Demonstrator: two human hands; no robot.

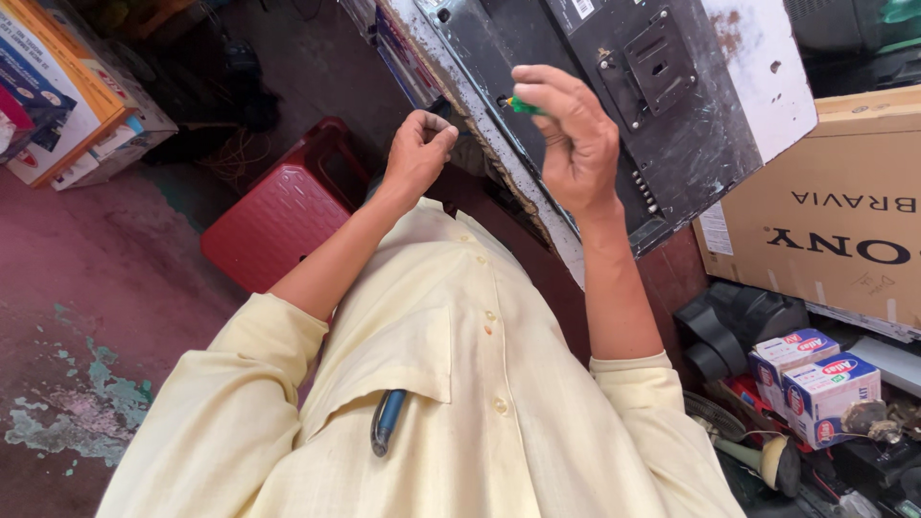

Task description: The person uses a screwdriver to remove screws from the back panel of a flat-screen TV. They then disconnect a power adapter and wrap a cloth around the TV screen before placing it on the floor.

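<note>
Two hands (499, 144) (one green screwdriver (523, 105))

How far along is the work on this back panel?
Done: nothing clearly; the dark back panel sits in place. In hand: the right hand pinches a green-handled tool at a hole on the panel's edge, while the left hand is curled shut nearby, contents hidden. Left: probably the panel's other fixings, though none show clearly.
</note>
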